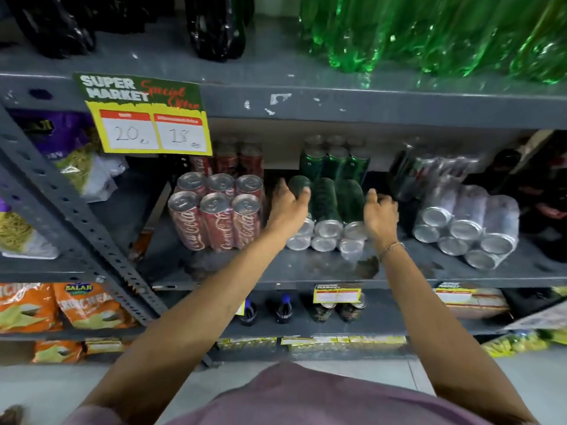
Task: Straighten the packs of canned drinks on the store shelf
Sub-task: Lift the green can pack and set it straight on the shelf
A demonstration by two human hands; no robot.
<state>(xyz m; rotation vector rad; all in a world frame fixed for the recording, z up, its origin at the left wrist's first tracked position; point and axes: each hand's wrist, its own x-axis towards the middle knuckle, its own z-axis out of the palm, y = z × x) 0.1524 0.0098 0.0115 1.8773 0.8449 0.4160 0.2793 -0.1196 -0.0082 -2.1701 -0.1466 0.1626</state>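
Grey metal shelf (306,271): green can pack (329,210) lying on its side, right of upright red cola pack (214,216). Left hand (288,204) and right hand (380,213) grip its two sides, fingers curled.

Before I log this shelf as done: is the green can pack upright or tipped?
Tipped. The green can pack lies on its side, silver can ends facing out.

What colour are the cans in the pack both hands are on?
Dark green cans with silver ends, head view.
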